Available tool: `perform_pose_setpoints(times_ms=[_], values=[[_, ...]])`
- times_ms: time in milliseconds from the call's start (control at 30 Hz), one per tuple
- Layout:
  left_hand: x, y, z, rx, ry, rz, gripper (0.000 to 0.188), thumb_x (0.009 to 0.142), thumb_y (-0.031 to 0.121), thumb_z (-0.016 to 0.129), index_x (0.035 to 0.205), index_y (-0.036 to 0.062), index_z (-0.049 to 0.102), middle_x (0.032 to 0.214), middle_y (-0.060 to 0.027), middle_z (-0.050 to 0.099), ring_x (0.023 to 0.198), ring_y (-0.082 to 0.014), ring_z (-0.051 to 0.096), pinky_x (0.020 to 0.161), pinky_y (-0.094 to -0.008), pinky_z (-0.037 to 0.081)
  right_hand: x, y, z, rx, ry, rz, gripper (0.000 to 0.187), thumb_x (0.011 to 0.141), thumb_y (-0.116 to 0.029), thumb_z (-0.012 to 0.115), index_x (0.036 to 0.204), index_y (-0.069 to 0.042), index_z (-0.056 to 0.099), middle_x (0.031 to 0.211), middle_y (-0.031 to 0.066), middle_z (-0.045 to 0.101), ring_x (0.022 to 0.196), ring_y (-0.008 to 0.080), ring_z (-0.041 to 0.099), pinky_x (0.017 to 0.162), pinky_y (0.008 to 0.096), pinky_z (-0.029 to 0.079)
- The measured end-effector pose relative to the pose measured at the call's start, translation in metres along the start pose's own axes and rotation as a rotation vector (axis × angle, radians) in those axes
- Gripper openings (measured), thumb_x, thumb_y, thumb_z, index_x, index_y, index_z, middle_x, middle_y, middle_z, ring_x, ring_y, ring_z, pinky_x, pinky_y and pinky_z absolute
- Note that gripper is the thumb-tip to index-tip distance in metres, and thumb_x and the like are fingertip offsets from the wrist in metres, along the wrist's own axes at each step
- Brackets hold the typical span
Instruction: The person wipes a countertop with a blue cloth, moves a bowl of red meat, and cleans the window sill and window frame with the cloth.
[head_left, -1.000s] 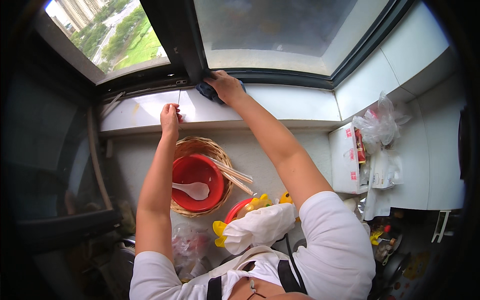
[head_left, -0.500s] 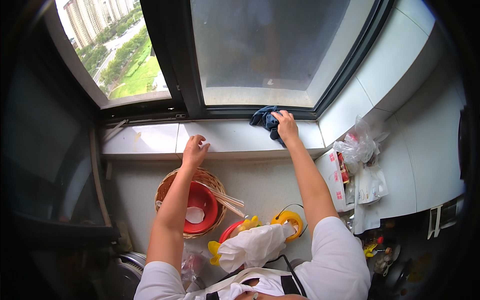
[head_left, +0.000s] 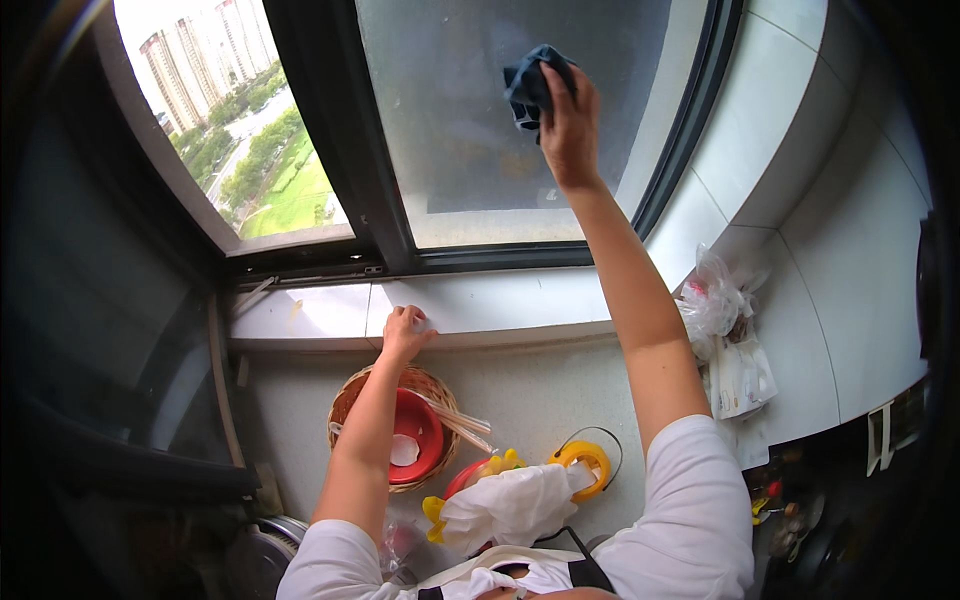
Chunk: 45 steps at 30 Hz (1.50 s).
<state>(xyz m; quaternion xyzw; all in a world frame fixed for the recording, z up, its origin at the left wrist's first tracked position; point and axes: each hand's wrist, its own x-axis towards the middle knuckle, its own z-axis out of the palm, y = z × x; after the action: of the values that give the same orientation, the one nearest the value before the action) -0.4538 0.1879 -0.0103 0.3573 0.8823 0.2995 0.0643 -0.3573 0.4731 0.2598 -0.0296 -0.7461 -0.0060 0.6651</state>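
A crumpled dark blue cloth (head_left: 528, 82) is bunched in the fingers of my right hand (head_left: 571, 135). That hand is raised against the window pane (head_left: 470, 120), with the cloth at the glass and the arm stretched far forward. My left hand (head_left: 405, 335) rests at the front edge of the white tiled sill (head_left: 490, 305). Its fingers are loosely bent and apart, and I see nothing held in them. The dark window frame (head_left: 480, 258) runs along the back of the sill, below the pane.
Under my left forearm stands a wicker basket (head_left: 345, 400) holding a red bowl (head_left: 428, 435) and pale sticks (head_left: 462, 420). Nearer are a white cloth (head_left: 510, 510) and a yellow bucket (head_left: 590, 460). Plastic bags (head_left: 715, 300) lie at the right, and an open window section is on the left.
My right hand has lifted the cloth from the sill by the lower frame up onto the pane. My left hand has come down to the sill's front edge. The whole view has shifted slightly.
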Motion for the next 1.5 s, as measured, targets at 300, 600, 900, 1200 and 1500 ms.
perform_pose_setpoints(times_ms=[300, 600, 900, 1200, 1500], values=[[-0.003, 0.003, 0.004, 0.022, 0.01, -0.029, 0.036, 0.064, 0.026, 0.074, 0.092, 0.0105, 0.058, 0.093, -0.0088, 0.053, 0.091, -0.0256, 0.051, 0.079, -0.037, 0.043, -0.068, 0.005, 0.018, -0.196, -0.451, -0.195, 0.057, 0.075, -0.002, 0.055, 0.126, -0.027, 0.047, 0.135, 0.0056, 0.037, 0.121, 0.027, 0.037, 0.099, 0.0427, 0.033], [0.0, 0.002, 0.004, -0.004, 0.007, -0.015, 0.035, 0.063, 0.024, 0.075, 0.09, 0.0099, 0.059, 0.093, -0.0091, 0.053, 0.091, -0.025, 0.052, 0.079, -0.0362, 0.043, -0.175, 0.012, 0.012, -0.264, -0.831, -0.233, 0.058, 0.083, -0.005, 0.046, 0.132, -0.033, 0.037, 0.143, -0.0025, 0.024, 0.127, 0.0216, 0.03, 0.107, 0.0414, 0.026], [-0.004, -0.003, -0.001, -0.057, 0.01, 0.002, 0.035, 0.063, 0.023, 0.076, 0.09, 0.008, 0.059, 0.094, -0.0101, 0.054, 0.092, -0.0256, 0.053, 0.079, -0.0357, 0.044, -0.258, 0.021, 0.005, -0.195, -0.888, -0.361, 0.041, 0.08, -0.012, 0.048, 0.117, -0.028, 0.056, 0.135, -0.0067, 0.037, 0.119, 0.0149, 0.036, 0.097, 0.0315, 0.034], [-0.005, -0.003, 0.001, -0.051, 0.04, -0.017, 0.036, 0.061, 0.024, 0.077, 0.089, 0.0081, 0.059, 0.093, -0.0092, 0.055, 0.092, -0.026, 0.052, 0.079, -0.0358, 0.043, -0.26, 0.072, -0.088, -0.439, -0.936, 0.122, 0.04, 0.077, -0.002, 0.049, 0.11, -0.021, 0.061, 0.128, 0.0039, 0.046, 0.108, 0.0235, 0.048, 0.089, 0.033, 0.043], [0.007, -0.015, 0.002, -0.228, -0.028, -0.022, 0.025, 0.069, 0.022, 0.069, 0.088, 0.007, 0.062, 0.091, -0.0096, 0.055, 0.086, -0.0252, 0.055, 0.078, -0.0335, 0.045, -0.173, -0.019, -0.02, 0.141, -0.708, 0.027, 0.041, 0.072, 0.006, 0.044, 0.106, -0.01, 0.06, 0.114, 0.0102, 0.055, 0.097, 0.0306, 0.053, 0.088, 0.0365, 0.043]])
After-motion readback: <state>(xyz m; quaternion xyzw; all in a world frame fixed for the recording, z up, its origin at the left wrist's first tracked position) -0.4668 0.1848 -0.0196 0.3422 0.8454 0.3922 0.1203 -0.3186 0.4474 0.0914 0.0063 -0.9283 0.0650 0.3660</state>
